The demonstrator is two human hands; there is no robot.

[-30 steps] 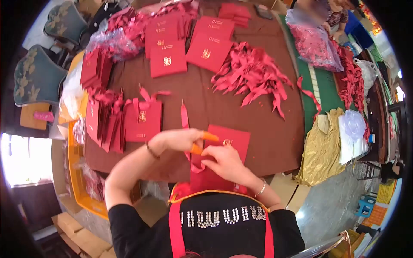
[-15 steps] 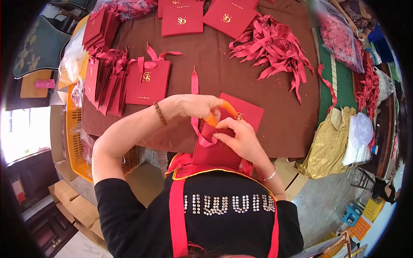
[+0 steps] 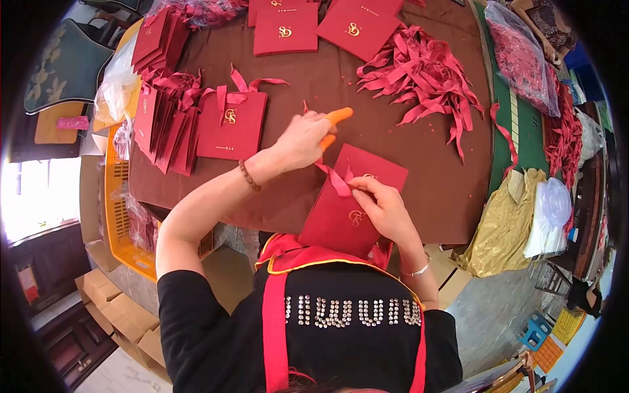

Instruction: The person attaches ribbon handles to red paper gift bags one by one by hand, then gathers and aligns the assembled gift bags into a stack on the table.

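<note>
Twelve o'clock from the apron, folder: red, long axis roughly seven to one o'clock.
Right hand: narrow pinch on ribbon, nearer its loop than the left hand.
Ribbon: over folder's top edge, running toward ten o'clock from the pinch.
Left hand: at ten o'clock from right, orange finger covers apart; whether it grips ribbon, cannot tell.
Ribbon pile: one o'clock, well apart from both hands.

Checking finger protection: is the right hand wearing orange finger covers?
No, the two orange finger covers are on the left hand.
</note>
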